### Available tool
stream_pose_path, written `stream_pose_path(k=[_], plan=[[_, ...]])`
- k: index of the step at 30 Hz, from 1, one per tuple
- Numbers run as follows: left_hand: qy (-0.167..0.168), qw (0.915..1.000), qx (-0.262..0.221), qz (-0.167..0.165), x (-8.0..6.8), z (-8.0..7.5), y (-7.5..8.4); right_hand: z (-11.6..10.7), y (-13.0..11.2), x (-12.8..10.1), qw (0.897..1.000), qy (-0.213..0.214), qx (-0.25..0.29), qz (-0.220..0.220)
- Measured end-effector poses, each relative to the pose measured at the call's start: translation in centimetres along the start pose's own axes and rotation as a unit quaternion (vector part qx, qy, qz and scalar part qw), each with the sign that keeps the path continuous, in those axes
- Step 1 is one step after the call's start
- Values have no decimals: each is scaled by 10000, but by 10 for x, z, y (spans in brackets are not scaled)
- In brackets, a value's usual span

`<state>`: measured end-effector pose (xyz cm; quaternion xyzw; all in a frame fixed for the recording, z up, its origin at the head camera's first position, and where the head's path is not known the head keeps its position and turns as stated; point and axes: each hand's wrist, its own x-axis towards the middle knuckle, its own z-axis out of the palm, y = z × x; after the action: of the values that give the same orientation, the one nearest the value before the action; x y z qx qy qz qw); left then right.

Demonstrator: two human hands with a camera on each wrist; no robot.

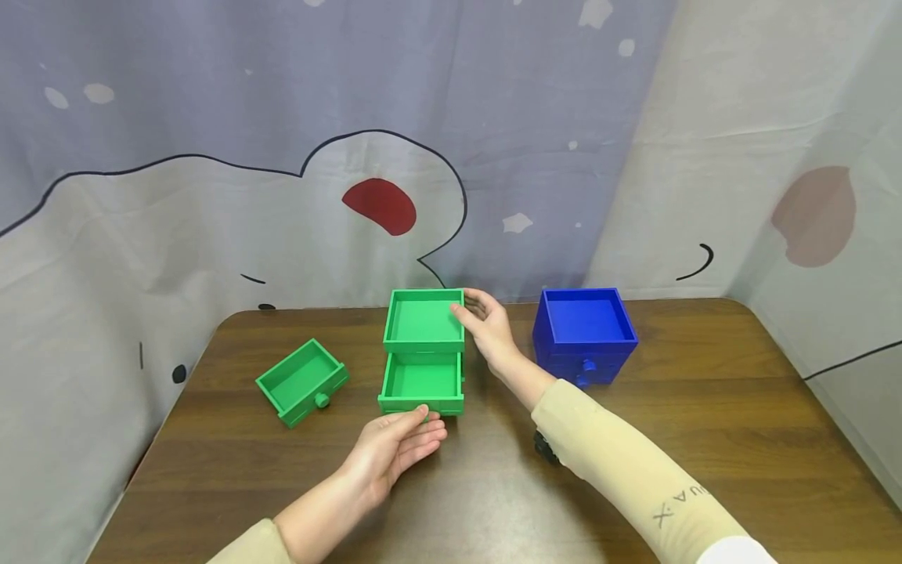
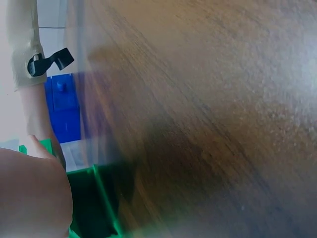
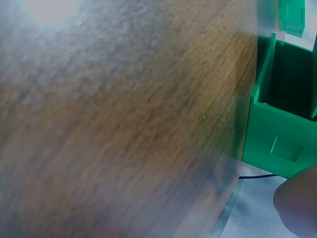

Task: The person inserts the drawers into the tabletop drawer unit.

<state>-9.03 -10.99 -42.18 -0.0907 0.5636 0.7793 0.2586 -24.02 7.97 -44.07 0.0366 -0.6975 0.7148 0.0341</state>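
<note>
A small green drawer cabinet [image 1: 423,317] with a tray-like top stands mid-table. One green drawer [image 1: 423,377] sticks out of its front, below the top. My left hand [image 1: 384,453] is at this drawer's front, thumb near the upper edge and fingers lower; it seems to pinch the knob, which is hidden. My right hand [image 1: 491,329] grips the cabinet's right side, thumb over the top rim and fingers around the back corner. In the right wrist view the cabinet [image 3: 280,136] shows an open lower slot.
A second green drawer [image 1: 301,384] with a round knob lies loose on the wooden table [image 1: 493,501], at left. To the right stands a blue drawer cabinet [image 1: 588,333] with knobs in front. A patterned curtain [image 1: 521,157] hangs behind the table.
</note>
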Motion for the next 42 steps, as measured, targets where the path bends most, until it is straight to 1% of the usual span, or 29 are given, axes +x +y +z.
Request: stream_pose_path(k=[11, 21, 30, 34, 38, 42], plan=[[81, 9999, 1, 111, 6, 0, 2, 0, 0, 0, 10000, 6, 8, -21], [101, 9998, 18, 183, 17, -1, 2, -1, 2, 0, 10000, -22, 7, -80], [329, 9992, -88, 230, 30, 3, 4, -1, 2, 1, 10000, -36, 16, -71], [490, 9983, -184, 274, 36, 5, 5, -1, 2, 0, 10000, -23, 23, -81], [687, 9966, -300, 338, 42, 8, 6, -1, 2, 0, 9999, -17, 36, -95], [759, 9952, -417, 451, 46, 9, 7, 0, 2, 0, 10000, -17, 23, -85]])
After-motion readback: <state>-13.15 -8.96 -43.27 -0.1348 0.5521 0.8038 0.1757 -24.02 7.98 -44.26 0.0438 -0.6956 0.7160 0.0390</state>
